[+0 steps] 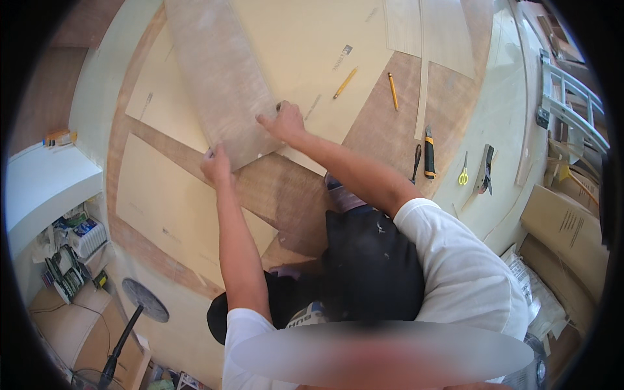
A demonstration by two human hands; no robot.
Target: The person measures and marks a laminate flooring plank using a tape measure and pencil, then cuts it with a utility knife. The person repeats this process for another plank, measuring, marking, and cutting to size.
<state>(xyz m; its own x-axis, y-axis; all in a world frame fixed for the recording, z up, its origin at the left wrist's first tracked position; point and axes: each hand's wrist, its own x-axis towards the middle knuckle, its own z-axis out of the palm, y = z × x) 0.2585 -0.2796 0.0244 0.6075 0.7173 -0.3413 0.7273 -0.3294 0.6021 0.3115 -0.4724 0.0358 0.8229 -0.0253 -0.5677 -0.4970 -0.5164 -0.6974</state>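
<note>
A long wood-grain plank (221,78) lies slanted across pale board sheets (305,45) on a brown floor surface. My left hand (216,166) grips the plank's near corner. My right hand (284,121) presses on the plank's near right edge with fingers spread along it. Both arms reach forward from the lower edge, over my dark trousers.
Two yellow pencils (345,82) (393,91) lie on the sheets. A utility knife (429,153), a dark tool (416,162), yellow scissors (463,174) and a black tool (485,169) lie at right. Cardboard boxes (565,227), a ladder (572,104), shelf clutter (71,247) and a fan (144,300) surround.
</note>
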